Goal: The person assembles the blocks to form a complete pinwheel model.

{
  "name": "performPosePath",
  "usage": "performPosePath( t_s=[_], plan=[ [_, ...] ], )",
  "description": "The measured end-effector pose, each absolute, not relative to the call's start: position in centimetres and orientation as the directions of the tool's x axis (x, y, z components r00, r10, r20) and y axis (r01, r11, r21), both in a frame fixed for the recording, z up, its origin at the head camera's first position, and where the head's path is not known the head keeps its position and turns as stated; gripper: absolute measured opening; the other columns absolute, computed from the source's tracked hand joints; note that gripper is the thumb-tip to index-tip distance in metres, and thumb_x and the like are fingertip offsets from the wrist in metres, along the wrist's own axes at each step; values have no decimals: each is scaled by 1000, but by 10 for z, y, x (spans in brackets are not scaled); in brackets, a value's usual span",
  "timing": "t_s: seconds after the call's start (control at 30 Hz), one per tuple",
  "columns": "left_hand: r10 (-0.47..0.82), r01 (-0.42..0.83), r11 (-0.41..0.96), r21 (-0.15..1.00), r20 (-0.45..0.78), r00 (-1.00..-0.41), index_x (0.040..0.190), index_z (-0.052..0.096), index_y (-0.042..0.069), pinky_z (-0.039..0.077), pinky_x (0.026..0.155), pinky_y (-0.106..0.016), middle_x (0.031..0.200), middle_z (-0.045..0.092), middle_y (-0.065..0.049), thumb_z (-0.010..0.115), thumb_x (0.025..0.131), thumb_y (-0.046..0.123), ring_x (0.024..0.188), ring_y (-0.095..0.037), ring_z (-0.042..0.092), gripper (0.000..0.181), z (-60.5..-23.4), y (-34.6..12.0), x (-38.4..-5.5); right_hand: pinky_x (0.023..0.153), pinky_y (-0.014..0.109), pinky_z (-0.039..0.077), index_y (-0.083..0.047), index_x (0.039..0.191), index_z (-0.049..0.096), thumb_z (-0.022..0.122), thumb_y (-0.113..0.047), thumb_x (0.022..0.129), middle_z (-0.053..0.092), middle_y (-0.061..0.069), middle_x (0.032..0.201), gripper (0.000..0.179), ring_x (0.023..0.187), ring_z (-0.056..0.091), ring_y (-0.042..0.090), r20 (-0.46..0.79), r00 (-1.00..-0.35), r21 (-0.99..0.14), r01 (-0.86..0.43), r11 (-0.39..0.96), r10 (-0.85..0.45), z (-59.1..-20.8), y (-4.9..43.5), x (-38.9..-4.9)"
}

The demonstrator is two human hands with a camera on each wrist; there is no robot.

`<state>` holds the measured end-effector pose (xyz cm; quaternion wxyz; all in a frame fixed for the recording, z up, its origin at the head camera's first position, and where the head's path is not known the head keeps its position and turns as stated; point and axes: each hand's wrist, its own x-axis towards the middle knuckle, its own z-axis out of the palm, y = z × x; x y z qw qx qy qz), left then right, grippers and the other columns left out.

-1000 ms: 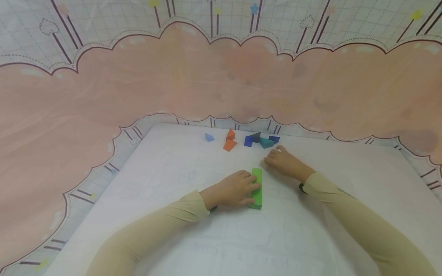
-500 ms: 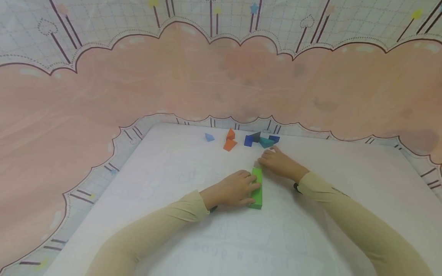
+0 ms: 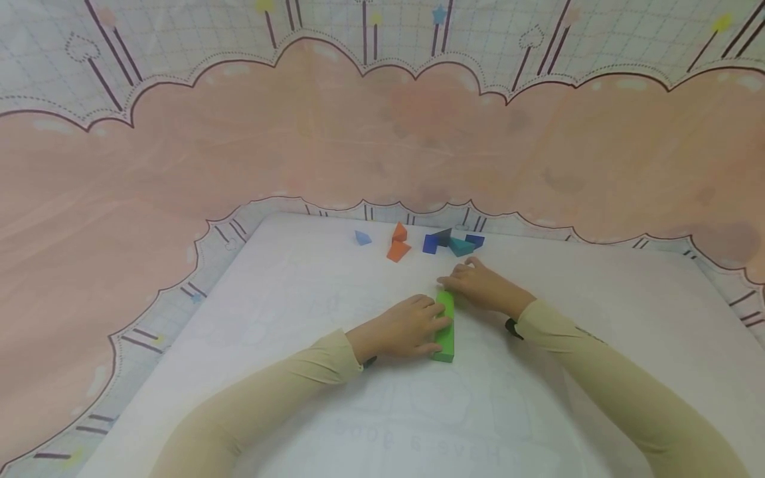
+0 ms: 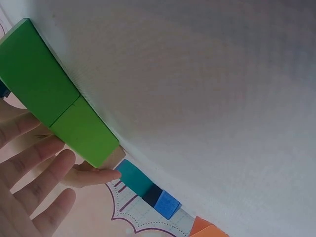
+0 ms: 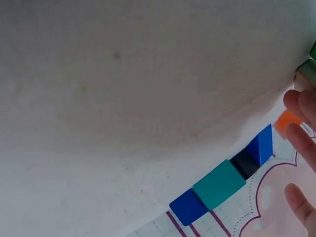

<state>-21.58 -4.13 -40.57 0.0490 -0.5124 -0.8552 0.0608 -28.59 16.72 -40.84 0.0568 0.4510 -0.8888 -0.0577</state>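
My left hand (image 3: 403, 328) rests on a green bar of blocks (image 3: 446, 335), fingers spread over its left side and top. In the left wrist view the bar is a dark green block (image 4: 37, 69) joined end to end to a light green block (image 4: 88, 132). My right hand (image 3: 485, 287) is at the far end of the bar, thumb and finger pinching a small brownish block (image 4: 113, 156) against the light green end. Most of that small block is hidden by the fingers in the head view.
Along the back of the white table (image 3: 269, 285) lie a light blue piece (image 3: 362, 238), orange pieces (image 3: 398, 251), a blue block (image 3: 429, 244), a black block (image 3: 443, 237), a teal block (image 3: 461, 247) and another blue block (image 3: 475, 241). A patterned pink curtain (image 3: 358, 133) hangs behind.
My right hand has moved left with the small block, to the far end of the green bar. The left hand and the green bar have stayed in place.
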Motion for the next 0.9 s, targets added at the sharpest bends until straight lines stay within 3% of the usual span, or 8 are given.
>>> performPosePath(
  t_s=[0.33,0.9],
  plan=[
    [881,871,470,-141,23,-472,128,51,18,38,108,-33,121,55,0,51,93,47,115,-17,52,46,-407,-42,-216,101,49,42,-14,124,59,60,-9,90,69,4,112,34,108,62,23,9,-590,188,-792,581,-807,-407,162,-285],
    [881,872,472,-128,40,-471,128,51,18,38,108,-32,120,56,1,51,93,47,114,-16,51,46,-409,-43,-216,97,50,45,-13,120,60,62,-7,88,66,4,118,32,112,59,25,63,-548,171,-817,550,-834,-406,159,-286]
  ],
)
